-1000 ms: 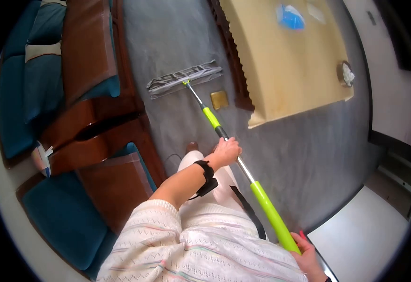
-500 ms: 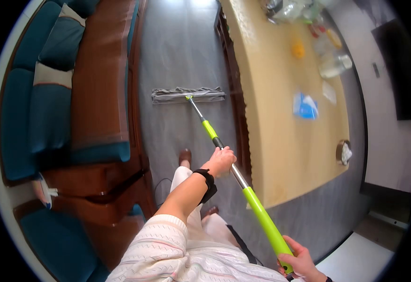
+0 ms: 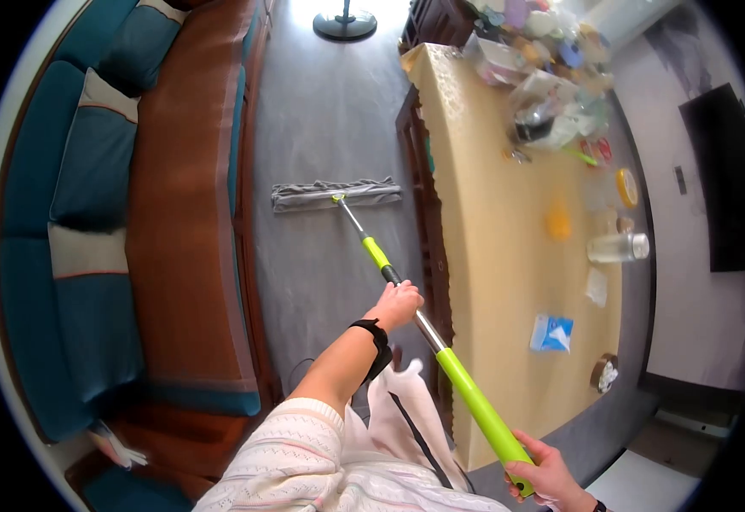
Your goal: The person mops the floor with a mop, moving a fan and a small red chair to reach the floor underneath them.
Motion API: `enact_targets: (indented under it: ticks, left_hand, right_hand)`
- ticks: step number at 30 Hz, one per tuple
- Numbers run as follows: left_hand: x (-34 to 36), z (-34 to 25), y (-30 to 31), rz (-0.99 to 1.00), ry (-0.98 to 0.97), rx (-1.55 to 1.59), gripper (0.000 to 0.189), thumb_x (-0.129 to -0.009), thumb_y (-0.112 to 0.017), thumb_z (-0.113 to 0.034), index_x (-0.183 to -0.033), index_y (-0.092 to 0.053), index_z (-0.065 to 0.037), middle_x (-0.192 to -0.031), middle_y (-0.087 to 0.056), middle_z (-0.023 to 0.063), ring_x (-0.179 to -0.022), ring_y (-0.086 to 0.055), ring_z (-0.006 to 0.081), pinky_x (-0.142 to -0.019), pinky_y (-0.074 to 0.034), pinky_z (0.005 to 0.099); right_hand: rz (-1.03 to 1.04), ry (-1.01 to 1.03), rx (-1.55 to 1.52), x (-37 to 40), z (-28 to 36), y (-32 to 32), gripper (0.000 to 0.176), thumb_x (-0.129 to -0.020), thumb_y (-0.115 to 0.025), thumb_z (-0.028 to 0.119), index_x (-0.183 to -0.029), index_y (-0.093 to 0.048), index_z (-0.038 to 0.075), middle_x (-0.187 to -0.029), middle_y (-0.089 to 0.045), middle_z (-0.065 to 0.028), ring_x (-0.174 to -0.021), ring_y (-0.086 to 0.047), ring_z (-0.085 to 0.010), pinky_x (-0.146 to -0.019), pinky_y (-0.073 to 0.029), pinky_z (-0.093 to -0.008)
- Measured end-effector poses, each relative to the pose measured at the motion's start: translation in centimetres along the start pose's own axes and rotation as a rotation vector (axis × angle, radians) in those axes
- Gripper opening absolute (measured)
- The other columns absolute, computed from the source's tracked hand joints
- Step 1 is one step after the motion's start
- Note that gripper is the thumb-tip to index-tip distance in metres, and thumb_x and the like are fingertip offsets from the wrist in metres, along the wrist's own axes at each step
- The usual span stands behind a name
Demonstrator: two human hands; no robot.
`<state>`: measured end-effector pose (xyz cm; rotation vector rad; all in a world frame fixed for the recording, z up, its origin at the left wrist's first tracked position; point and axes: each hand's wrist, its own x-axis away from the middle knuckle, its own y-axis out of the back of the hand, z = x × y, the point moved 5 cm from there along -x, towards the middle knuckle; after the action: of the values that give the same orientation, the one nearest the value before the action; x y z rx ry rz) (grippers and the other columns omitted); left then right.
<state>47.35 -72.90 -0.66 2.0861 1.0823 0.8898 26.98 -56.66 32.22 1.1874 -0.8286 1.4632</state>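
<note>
I hold a flat mop by its long bright green and silver handle (image 3: 477,395). Its grey mop pad (image 3: 304,198) lies flat on the grey floor (image 3: 330,111), crosswise in the aisle. My left hand (image 3: 397,304) is wrapped around the silver pole about midway, just below a black collar. Lower down, my right hand (image 3: 547,472) grips the green end of the handle, with its thumb along the top. A black band sits on my left wrist.
To the left runs a wooden sofa (image 3: 185,222) with teal cushions. On the right stands a table (image 3: 500,282) under a yellow cloth, bearing bags, a clear bottle (image 3: 617,247) and a blue tissue pack (image 3: 551,333). A round black stand base (image 3: 344,26) is ahead.
The sofa and table have slid down in view as I moved forward, bringing the black stand base into sight. Both hands keep their hold, and the mop pad stays ahead of me.
</note>
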Motion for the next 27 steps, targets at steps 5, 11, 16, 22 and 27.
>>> enact_targets:
  ticks: [5, 11, 16, 22, 27]
  left_hand:
    - [-7.2, 5.4, 8.3, -0.039, 0.03, 0.003, 0.013, -0.067, -0.06, -0.005, -0.073, -0.062, -0.016, -0.085, -0.055, -0.0004, -0.1, -0.049, 0.02, -0.075, -0.04, 0.0384]
    - [-15.9, 11.3, 19.0, -0.054, 0.109, 0.023, 0.015, -0.068, -0.061, -0.006, -0.079, -0.063, -0.016, -0.089, -0.055, 0.0006, -0.102, -0.049, 0.0206, -0.079, -0.042, 0.0385]
    - [-21.4, 16.5, 26.6, -0.114, 0.192, 0.055, 0.015, -0.068, -0.064, -0.007, -0.079, -0.064, -0.016, -0.089, -0.055, 0.0013, -0.101, -0.05, 0.0208, -0.079, -0.043, 0.0384]
    - [-28.5, 24.4, 35.6, -0.218, 0.214, 0.058, 0.013, -0.066, -0.067, -0.011, -0.078, -0.064, -0.016, -0.088, -0.056, 0.0021, -0.1, -0.051, 0.0217, -0.077, -0.046, 0.0384]
    - [-34.6, 32.3, 45.3, -0.221, 0.267, 0.105, 0.012, -0.071, -0.063, -0.013, -0.082, -0.066, -0.018, -0.092, -0.056, 0.0018, -0.105, -0.05, 0.0213, -0.081, -0.044, 0.038]
  right_hand:
    - [0.009, 0.0, -0.003, -3.0, 10.6, -1.1, 0.066, -0.081, -0.06, 0.0, -0.139, -0.031, 0.01, -0.07, -0.057, -0.0112, -0.051, -0.056, -0.0188, -0.041, -0.042, -0.0306]
    - [0.084, 0.067, 0.045, -4.3, 28.2, -1.6, 0.066, -0.081, -0.06, -0.001, -0.139, -0.032, 0.009, -0.071, -0.057, -0.0103, -0.051, -0.056, -0.0186, -0.041, -0.042, -0.03]
    - [0.09, 0.121, 0.192, -5.6, 40.4, -3.7, 0.063, -0.082, -0.059, 0.0, -0.139, -0.032, 0.007, -0.074, -0.058, -0.0087, -0.051, -0.056, -0.0153, -0.041, -0.043, -0.0279]
    - [0.031, 0.169, 0.347, -8.6, 53.8, -6.9, 0.064, -0.08, -0.062, 0.0, -0.137, -0.035, 0.005, -0.078, -0.059, -0.0058, -0.051, -0.055, -0.0117, -0.042, -0.043, -0.026]
    - [-0.065, 0.217, 0.534, -9.8, 67.8, -12.4, 0.061, -0.078, -0.063, -0.001, -0.134, -0.04, 0.004, -0.08, -0.06, -0.0031, -0.053, -0.054, -0.0085, -0.044, -0.043, -0.0238]
